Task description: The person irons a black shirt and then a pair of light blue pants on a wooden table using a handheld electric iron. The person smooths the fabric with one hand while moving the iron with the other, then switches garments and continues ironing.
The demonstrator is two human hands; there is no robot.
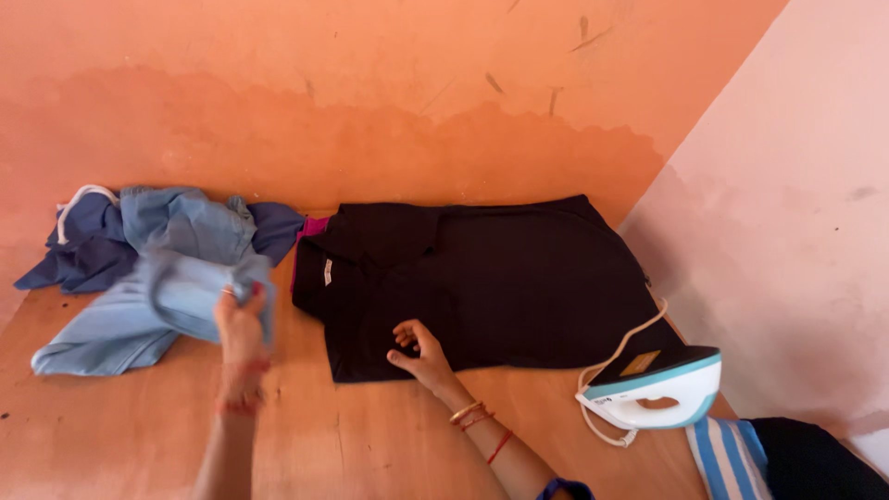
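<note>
A black collared shirt (500, 278) lies spread flat on the orange wooden surface (370, 444) against the wall. My right hand (421, 352) rests on its lower front edge, fingers apart, holding nothing. My left hand (241, 324) is closed on a fold of a light blue garment (176, 296) that lies crumpled to the left of the shirt. Both wrists carry red thread and bangles.
A darker blue cloth (93, 245) with a white cord is heaped behind the light blue one. A white and teal iron (662, 384) stands on its heel at the right, its white cord looping beside it. A striped cloth (727, 454) lies at the bottom right. Walls close off the back and right.
</note>
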